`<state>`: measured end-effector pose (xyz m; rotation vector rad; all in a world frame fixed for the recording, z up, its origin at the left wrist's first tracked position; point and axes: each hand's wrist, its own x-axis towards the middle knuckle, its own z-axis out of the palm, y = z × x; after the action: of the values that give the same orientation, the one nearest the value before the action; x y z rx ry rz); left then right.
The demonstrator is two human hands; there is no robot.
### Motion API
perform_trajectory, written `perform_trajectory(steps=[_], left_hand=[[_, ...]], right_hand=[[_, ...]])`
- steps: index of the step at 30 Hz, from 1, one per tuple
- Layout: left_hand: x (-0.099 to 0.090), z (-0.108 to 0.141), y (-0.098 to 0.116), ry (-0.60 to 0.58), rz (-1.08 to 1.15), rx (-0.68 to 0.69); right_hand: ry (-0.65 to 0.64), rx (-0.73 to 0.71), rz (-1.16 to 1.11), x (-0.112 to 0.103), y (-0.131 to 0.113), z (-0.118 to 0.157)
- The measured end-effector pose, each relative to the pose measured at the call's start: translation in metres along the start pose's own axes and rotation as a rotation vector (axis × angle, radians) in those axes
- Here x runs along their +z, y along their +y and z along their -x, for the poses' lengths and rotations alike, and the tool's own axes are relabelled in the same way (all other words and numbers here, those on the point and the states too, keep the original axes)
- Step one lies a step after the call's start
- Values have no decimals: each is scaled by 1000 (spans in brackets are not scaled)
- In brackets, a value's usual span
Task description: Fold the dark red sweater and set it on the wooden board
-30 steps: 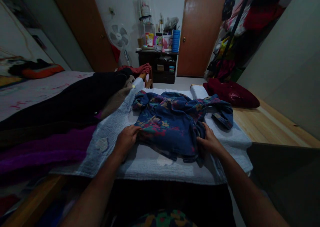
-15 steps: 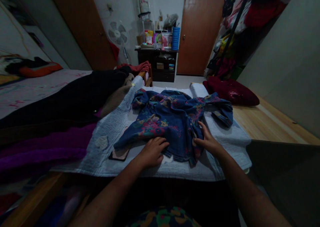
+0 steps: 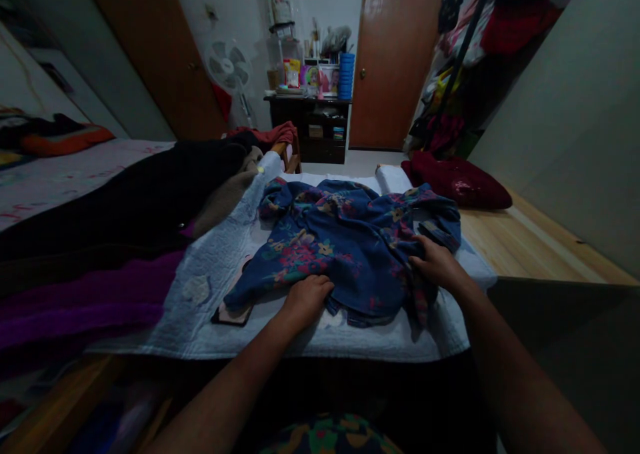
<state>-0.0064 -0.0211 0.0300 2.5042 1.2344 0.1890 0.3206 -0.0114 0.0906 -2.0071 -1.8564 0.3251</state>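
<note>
A blue floral shirt (image 3: 350, 267) lies spread and wrinkled on a pale quilted cloth (image 3: 200, 321) before me. My left hand (image 3: 309, 297) rests at its lower hem, fingers together and curled over the fabric edge; the thumb is mostly hidden. At the shirt's right side, my right hand (image 3: 436, 262) pinches the cloth between thumb and fingers, with a fold hanging below toward the front. The shirt's sleeves reach out left and right at the far end. Partly beneath the lower left corner of the shirt lies a phone-like flat object (image 3: 233, 315).
Dark garments (image 3: 125, 194) and a purple cloth (image 3: 90, 294) are heaped on the left. A maroon cushion-like bundle (image 3: 460, 181) sits on the wooden surface (image 3: 540, 241) at right. Farther back stand a fan (image 3: 229, 66), a dark cabinet (image 3: 307, 131) and a door (image 3: 390, 67).
My right hand has moved right, drawing the shirt's right side outward and flattening its lower front. The left hand stays at the hem, its fingers more curled. The view has shifted slightly.
</note>
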Motion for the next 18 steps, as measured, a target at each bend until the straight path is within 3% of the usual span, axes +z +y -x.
perform_trajectory(steps=[6, 8, 11, 13, 15, 18], left_hand=[[9, -2, -10, 89, -41, -93], [9, -2, -15, 144, 15, -95], [10, 0, -19, 190, 60, -76], [11, 2, -18, 195, 49, -48], [11, 5, -14, 198, 34, -12], [10, 7, -6, 205, 34, 25]], right_hand=[[61, -1, -412, 1, 6, 9], [206, 26, -341, -2, 5, 10], [462, 41, -20, -5, -3, 11], [514, 6, 90, 0, -14, 18], [404, -106, 74, 13, -31, 31], [-4, -397, -49, 47, -58, 56]])
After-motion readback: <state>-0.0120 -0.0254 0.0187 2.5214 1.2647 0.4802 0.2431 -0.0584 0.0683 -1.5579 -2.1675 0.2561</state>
